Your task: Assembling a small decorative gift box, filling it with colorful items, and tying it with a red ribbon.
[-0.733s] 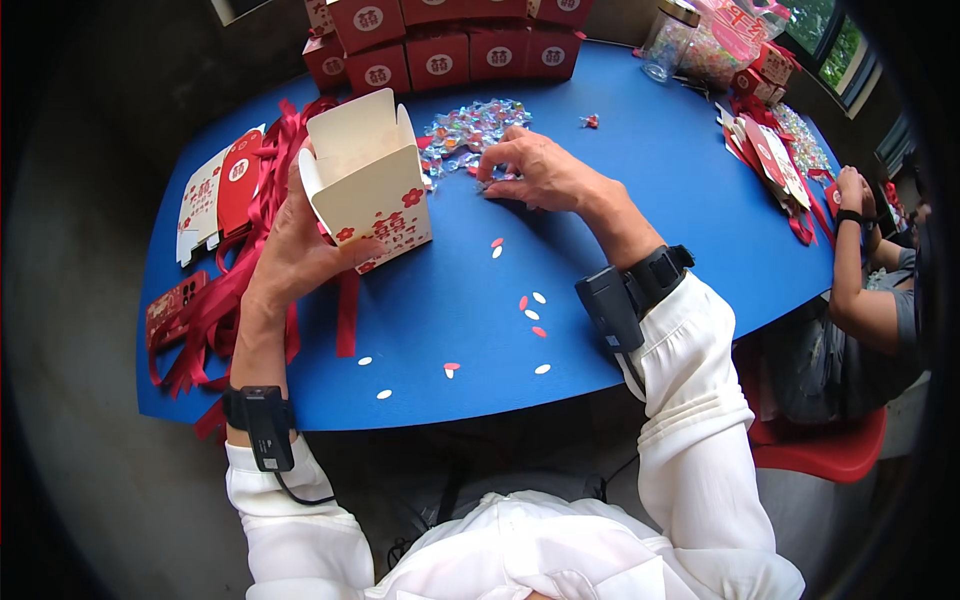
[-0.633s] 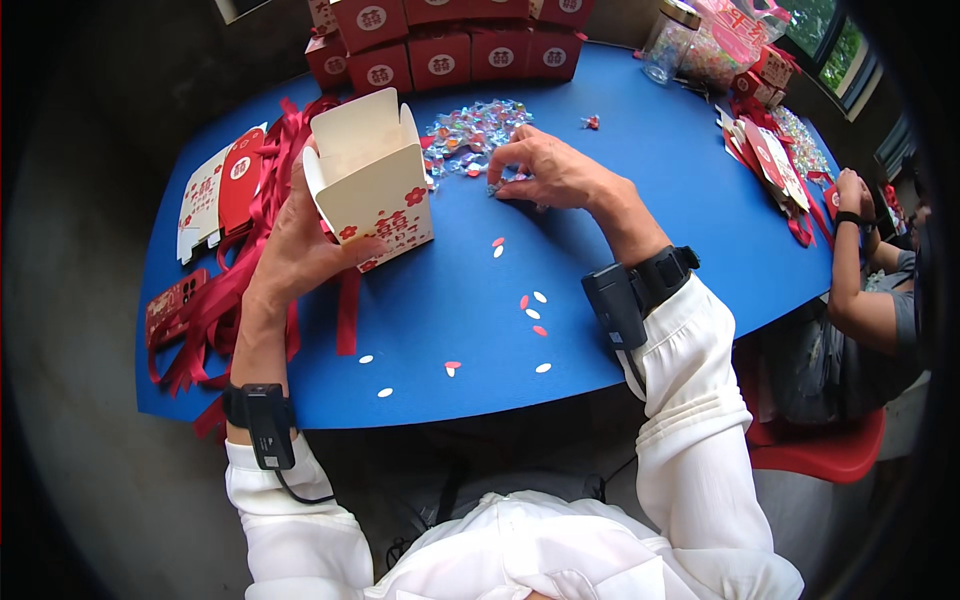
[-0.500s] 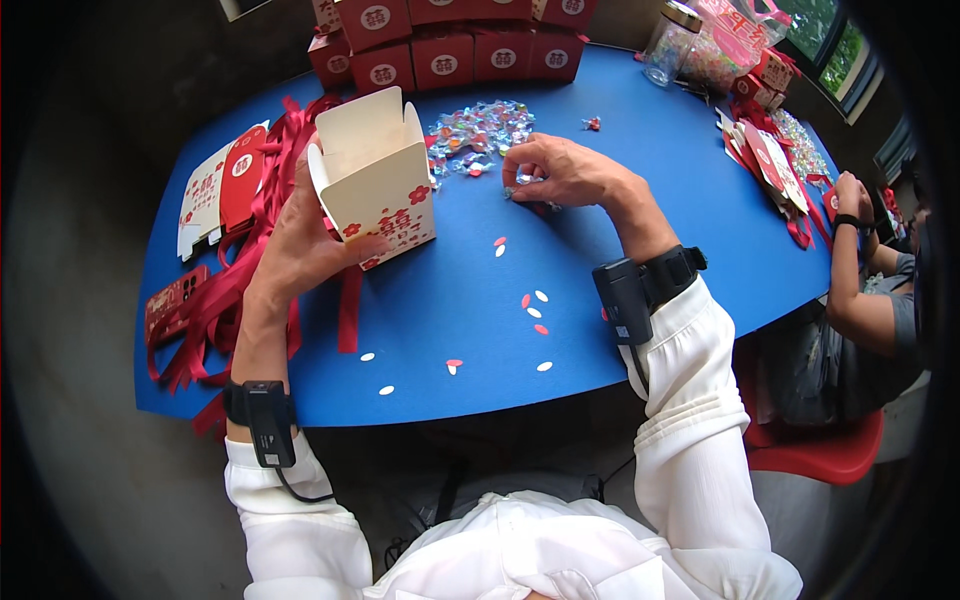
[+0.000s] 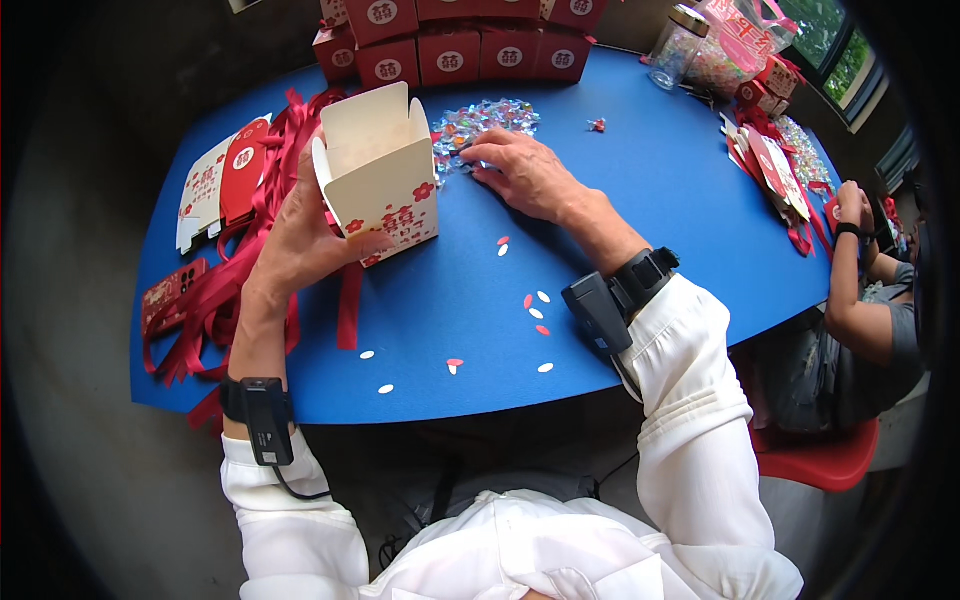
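Note:
My left hand point(image 4: 311, 222) is closed round an open white paper gift box point(image 4: 395, 217) with red flowers and red characters, its top flaps standing up. The part of the box interior that I can see is bare; its bottom is hidden. Just right of the box, my right hand point(image 4: 535, 178) bends its fingers at the near edge of a pile of shiny wrapped candies point(image 4: 500, 118). Its thumb and forefinger are drawn together on candies, mostly covered by the fingers.
Red ribbons point(image 4: 268, 230), flat folded boxes point(image 4: 208, 187) and a phone point(image 4: 173, 292) lie left. Finished red boxes point(image 4: 450, 60) are stacked behind. A jar point(image 4: 678, 48) stands far right, near a co-worker's arm point(image 4: 850, 270). Red and white oval pieces point(image 4: 529, 301) are scattered nearer me.
My right hand has moved left and slightly away from me, from the candy pile's right side to its near edge by the box. My left hand still holds the box in nearly the same place.

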The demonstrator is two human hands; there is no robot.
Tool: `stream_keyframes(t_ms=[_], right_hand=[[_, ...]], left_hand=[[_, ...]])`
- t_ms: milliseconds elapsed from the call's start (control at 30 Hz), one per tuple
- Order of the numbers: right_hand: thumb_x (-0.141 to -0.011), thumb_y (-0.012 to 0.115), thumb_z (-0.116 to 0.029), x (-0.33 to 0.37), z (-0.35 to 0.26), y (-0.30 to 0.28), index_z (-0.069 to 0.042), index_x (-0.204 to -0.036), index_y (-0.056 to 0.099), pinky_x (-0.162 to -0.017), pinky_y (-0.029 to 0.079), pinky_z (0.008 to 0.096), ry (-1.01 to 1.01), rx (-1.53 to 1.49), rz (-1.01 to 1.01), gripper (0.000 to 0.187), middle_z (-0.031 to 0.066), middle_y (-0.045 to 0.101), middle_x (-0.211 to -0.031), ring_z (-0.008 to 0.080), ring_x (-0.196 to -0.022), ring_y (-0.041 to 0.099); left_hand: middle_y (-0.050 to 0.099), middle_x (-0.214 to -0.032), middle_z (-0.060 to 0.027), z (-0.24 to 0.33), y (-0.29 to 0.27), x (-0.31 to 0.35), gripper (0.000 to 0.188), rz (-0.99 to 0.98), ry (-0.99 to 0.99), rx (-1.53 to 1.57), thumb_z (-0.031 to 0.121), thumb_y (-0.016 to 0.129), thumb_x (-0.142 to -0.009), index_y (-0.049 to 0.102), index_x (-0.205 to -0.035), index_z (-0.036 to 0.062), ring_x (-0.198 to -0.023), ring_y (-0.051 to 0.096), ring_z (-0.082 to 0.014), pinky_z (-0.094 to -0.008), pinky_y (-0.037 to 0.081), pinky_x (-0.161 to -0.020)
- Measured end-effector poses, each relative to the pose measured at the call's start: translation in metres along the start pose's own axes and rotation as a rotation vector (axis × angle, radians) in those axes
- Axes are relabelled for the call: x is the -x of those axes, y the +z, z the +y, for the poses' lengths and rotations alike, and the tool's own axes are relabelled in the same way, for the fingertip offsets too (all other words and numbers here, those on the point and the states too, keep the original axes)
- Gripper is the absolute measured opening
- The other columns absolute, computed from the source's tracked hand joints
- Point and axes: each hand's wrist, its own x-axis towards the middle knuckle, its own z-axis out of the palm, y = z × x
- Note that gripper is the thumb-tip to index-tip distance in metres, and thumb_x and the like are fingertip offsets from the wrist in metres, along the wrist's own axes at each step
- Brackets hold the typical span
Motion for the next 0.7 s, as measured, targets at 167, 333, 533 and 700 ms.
stream_keyframes(t_ms=[167, 333, 533, 700], right_hand=[[-0.093, 0.063, -0.011, -0.001, -0.003, -0.016, -0.009, -0.123, 0.062, -0.095, 0.051, 0.0402, 0.126, -0.054, -0.209, 0.031, 0.0122, 0.06, -0.119, 0.0288, -0.108, 0.061], [-0.092, 0.064, -0.016, 0.001, -0.021, -0.001, -0.026, -0.143, 0.049, -0.102, 0.045, 0.0437, 0.014, 0.011, -0.162, 0.054, 0.0132, 0.052, -0.132, 0.0326, -0.121, 0.052], [-0.096, 0.063, -0.026, -0.004, -0.034, 0.005, -0.029, -0.131, 0.063, -0.103, 0.044, 0.0431, 0.008, 0.096, -0.176, 0.035, 0.0092, 0.055, -0.127, 0.0301, -0.12, 0.051], [-0.094, 0.068, -0.021, -0.004, -0.032, -0.022, -0.016, -0.11, 0.07, -0.094, 0.051, 0.0403, 0.109, -0.05, -0.264, 0.017, 0.0096, 0.059, -0.115, 0.0277, -0.109, 0.061]], left_hand=[[0.046, -0.149, -0.011, 0.004, -0.001, 0.003, 0.123, 0.013, -0.035, 0.027, 0.016, 0.095, -0.062, 0.018, -0.158, 0.0163, -0.14, 0.043, -0.0287, -0.0462, 0.039, -0.115], [0.046, -0.149, -0.0105, 0.007, 0.001, 0.002, 0.124, 0.024, 0.013, 0.028, 0.016, 0.095, -0.061, 0.019, -0.158, 0.0162, -0.14, 0.042, -0.0281, -0.0462, 0.04, -0.114], [0.047, -0.148, -0.0107, 0.001, 0.001, 0.002, 0.123, 0.029, 0.021, 0.065, 0.014, 0.095, -0.061, 0.019, -0.158, 0.0166, -0.139, 0.044, -0.0276, -0.0459, 0.04, -0.114], [0.048, -0.147, -0.0099, 0.013, -0.002, 0.005, 0.123, 0.005, -0.073, 0.097, 0.012, 0.095, -0.061, 0.018, -0.158, 0.017, -0.137, 0.046, -0.0273, -0.0454, 0.04, -0.114]])
